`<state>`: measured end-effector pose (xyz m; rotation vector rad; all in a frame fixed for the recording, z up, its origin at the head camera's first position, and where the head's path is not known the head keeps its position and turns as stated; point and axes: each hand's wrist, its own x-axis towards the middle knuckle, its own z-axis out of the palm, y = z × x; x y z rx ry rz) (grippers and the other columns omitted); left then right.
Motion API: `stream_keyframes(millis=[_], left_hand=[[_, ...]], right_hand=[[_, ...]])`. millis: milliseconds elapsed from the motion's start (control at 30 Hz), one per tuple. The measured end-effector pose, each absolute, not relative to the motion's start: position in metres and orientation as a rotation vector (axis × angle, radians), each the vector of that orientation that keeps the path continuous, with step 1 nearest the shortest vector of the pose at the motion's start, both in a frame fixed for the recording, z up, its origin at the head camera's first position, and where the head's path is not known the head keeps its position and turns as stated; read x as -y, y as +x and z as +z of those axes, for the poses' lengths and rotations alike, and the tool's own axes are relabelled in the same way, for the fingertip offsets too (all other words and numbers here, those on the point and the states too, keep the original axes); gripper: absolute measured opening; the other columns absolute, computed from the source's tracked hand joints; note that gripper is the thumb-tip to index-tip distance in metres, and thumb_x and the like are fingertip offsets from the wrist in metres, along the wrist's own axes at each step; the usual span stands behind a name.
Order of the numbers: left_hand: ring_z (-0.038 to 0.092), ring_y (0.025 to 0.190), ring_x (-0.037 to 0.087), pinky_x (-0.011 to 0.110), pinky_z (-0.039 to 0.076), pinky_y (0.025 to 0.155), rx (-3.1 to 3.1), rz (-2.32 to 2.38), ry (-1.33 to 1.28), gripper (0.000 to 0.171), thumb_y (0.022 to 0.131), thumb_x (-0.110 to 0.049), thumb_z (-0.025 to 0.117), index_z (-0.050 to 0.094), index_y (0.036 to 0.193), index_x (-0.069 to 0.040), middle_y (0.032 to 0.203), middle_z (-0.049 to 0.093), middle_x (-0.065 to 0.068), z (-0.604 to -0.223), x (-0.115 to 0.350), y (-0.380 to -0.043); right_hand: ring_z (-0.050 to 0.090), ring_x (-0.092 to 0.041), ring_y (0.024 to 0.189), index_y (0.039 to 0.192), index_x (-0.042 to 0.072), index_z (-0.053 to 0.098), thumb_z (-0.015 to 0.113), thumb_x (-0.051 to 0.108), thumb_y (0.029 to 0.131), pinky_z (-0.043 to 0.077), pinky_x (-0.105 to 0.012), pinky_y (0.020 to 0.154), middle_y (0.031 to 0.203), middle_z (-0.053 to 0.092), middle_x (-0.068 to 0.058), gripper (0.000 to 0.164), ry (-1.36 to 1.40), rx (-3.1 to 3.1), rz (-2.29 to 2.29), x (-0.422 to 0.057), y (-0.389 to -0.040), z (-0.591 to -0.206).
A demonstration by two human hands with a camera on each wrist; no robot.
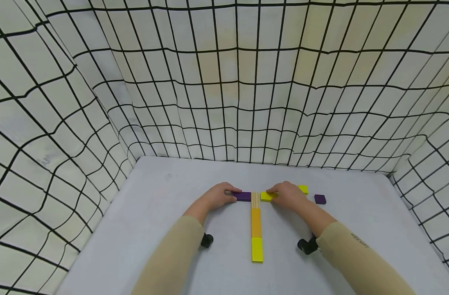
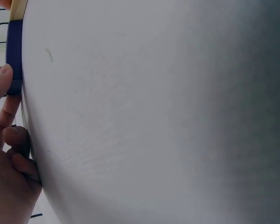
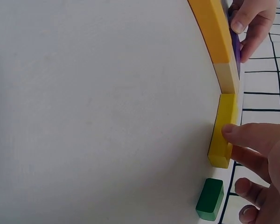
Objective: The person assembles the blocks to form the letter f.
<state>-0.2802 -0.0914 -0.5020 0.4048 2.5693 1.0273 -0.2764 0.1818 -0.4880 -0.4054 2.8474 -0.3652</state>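
Observation:
My left hand (image 1: 217,196) pinches the outer end of a purple block (image 1: 243,196) between thumb and fingers. In the left wrist view that block (image 2: 15,51) looks dark blue, with the thumb on its side. The block's inner end meets the far end of a straight column. From far to near, the column has pale wooden pieces (image 1: 255,200), an orange block (image 1: 256,223) and a yellow block (image 1: 257,250). On the other side, my right hand (image 1: 288,196) grips a second yellow block (image 3: 222,133), thumb on top, its end close against the pale pieces.
Beyond my right hand lies another small yellow block (image 1: 303,189), with a dark purple block (image 1: 320,199) to its right. A green block (image 3: 210,199) shows beside the right fingers in the right wrist view. Black netting (image 1: 237,84) surrounds the white table (image 1: 165,176).

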Motion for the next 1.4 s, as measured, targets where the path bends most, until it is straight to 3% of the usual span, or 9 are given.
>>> stream_keyframes(millis=[1400], left_hand=[[0.050,0.127,0.026,0.048,0.033,0.113,-2.576,1.007,0.416,0.033,0.093,-0.023,0.071,0.070,0.126,-0.028,0.126,0.061,0.000,-0.5044,0.0907,-0.2823]], right_hand=[[0.059,-0.024,0.108,0.122,0.022,0.073,0.076,0.022,0.088,0.048,-0.046,0.098,0.114,0.067,0.000,0.034,-0.436,-2.840,-0.419,-0.1783,-0.2747,-0.4850]])
